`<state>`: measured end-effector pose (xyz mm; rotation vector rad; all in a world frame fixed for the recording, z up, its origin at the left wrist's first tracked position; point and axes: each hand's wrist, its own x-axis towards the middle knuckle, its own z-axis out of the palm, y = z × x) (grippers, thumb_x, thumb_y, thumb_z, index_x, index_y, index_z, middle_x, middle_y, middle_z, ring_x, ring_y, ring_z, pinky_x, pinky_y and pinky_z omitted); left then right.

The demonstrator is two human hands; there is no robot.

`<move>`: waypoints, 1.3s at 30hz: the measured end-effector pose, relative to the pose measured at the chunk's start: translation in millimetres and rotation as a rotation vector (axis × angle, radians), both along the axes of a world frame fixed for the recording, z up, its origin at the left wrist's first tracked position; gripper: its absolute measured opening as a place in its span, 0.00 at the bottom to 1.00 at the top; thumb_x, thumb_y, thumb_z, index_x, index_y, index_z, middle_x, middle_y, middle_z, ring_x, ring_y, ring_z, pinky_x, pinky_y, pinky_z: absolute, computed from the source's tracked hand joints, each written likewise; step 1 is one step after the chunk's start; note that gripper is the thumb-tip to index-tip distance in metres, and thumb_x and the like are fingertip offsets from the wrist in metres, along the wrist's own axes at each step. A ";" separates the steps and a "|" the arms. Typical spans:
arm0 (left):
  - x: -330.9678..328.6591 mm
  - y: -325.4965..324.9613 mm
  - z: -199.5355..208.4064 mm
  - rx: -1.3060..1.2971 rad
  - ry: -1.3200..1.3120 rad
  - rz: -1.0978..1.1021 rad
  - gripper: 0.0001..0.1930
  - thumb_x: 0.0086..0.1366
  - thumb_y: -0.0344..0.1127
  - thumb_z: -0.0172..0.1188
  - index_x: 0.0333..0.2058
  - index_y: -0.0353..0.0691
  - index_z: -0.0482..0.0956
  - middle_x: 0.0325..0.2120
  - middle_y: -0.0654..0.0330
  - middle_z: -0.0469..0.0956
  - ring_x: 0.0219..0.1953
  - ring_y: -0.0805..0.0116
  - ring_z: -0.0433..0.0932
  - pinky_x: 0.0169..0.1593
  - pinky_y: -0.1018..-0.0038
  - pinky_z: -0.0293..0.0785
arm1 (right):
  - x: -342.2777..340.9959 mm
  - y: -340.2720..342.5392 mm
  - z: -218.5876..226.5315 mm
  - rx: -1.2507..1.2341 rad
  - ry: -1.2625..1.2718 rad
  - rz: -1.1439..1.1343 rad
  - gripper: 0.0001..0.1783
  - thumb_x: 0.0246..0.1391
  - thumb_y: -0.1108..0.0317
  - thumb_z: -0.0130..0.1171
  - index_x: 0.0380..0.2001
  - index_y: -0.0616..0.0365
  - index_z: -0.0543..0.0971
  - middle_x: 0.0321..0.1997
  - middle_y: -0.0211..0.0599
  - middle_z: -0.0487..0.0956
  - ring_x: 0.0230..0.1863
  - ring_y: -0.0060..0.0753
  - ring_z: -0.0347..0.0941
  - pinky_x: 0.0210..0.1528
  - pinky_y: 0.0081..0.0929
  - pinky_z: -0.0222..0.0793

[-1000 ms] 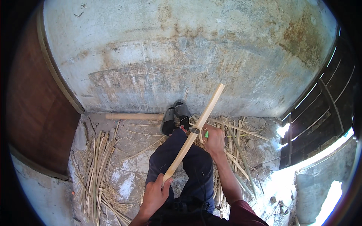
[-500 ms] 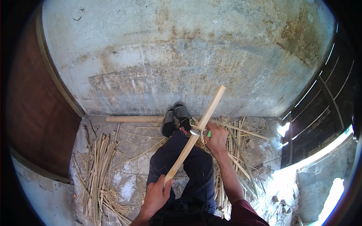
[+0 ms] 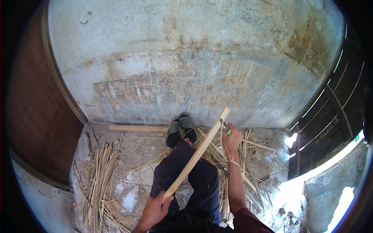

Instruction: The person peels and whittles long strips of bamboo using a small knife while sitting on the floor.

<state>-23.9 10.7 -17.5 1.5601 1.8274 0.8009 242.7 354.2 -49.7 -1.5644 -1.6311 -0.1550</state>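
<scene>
A long pale strip of split bamboo slants up and away to the right across my legs. My left hand is closed around its near end. Close to the far end, my right hand grips a knife with a green handle, its blade against the strip's right side. A thin curled shaving hangs down over my right wrist. Most of the knife handle is hidden in my fingers.
A bundle of thin bamboo sticks lies on the floor at the left. Shavings and more sticks cover the floor at the right. A bamboo pole rests along the stained wall. My slippered feet are near the wall.
My right hand and the knife have moved up the strip from about its middle to near its far end. A shaving now trails at my wrist. The strip's far end sits lower in view.
</scene>
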 end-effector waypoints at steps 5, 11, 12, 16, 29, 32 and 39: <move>-4.6 10.6 -2.8 0.044 -0.002 -0.037 0.16 0.79 0.43 0.62 0.40 0.33 0.77 0.20 0.39 0.79 0.26 0.32 0.81 0.27 0.47 0.73 | 9.3 7.2 -15.5 0.009 0.015 0.118 0.07 0.55 0.67 0.62 0.32 0.58 0.86 0.28 0.61 0.82 0.36 0.69 0.81 0.38 0.60 0.73; -4.8 13.6 0.8 0.040 -0.026 -0.060 0.16 0.79 0.43 0.62 0.40 0.33 0.77 0.19 0.39 0.78 0.25 0.33 0.81 0.27 0.47 0.73 | 9.0 1.1 -28.3 -0.882 0.943 0.985 0.12 0.61 0.72 0.52 0.23 0.62 0.75 0.18 0.40 0.69 0.22 0.32 0.67 0.31 0.40 0.67; -5.7 12.8 -1.4 0.051 -0.015 -0.056 0.16 0.78 0.43 0.62 0.40 0.33 0.77 0.19 0.39 0.78 0.24 0.33 0.80 0.27 0.47 0.73 | 5.0 -3.2 -27.8 -0.886 0.944 0.985 0.12 0.61 0.72 0.52 0.23 0.62 0.75 0.18 0.40 0.69 0.22 0.32 0.67 0.31 0.40 0.67; -4.1 12.0 0.0 -0.090 0.013 -0.026 0.18 0.79 0.47 0.60 0.44 0.35 0.78 0.23 0.41 0.81 0.29 0.32 0.78 0.40 0.46 0.74 | -4.7 -16.4 -13.0 -0.176 0.229 0.481 0.08 0.58 0.73 0.57 0.27 0.64 0.80 0.22 0.51 0.77 0.24 0.52 0.76 0.32 0.50 0.70; -1.3 1.0 -8.2 -0.065 0.009 -0.019 0.17 0.79 0.47 0.61 0.41 0.36 0.78 0.20 0.42 0.79 0.26 0.31 0.79 0.32 0.45 0.74 | 53.2 65.0 -26.2 -0.055 0.183 -0.005 0.12 0.57 0.65 0.65 0.28 0.65 0.82 0.26 0.62 0.81 0.33 0.70 0.82 0.36 0.58 0.74; -32.0 -30.7 -34.1 -0.016 0.108 -0.025 0.17 0.78 0.47 0.62 0.40 0.35 0.81 0.19 0.43 0.79 0.23 0.39 0.82 0.30 0.52 0.75 | 199.5 119.2 -68.2 -0.063 0.320 -0.249 0.20 0.63 0.61 0.61 0.26 0.71 0.82 0.28 0.70 0.81 0.34 0.73 0.82 0.37 0.61 0.74; -72.5 -21.5 -50.6 -0.112 0.017 0.218 0.17 0.78 0.45 0.61 0.40 0.33 0.79 0.16 0.47 0.76 0.18 0.47 0.79 0.24 0.57 0.69 | 268.9 65.8 -280.3 -0.625 0.114 -0.054 0.18 0.59 0.60 0.60 0.29 0.67 0.86 0.28 0.62 0.85 0.27 0.63 0.82 0.36 0.48 0.77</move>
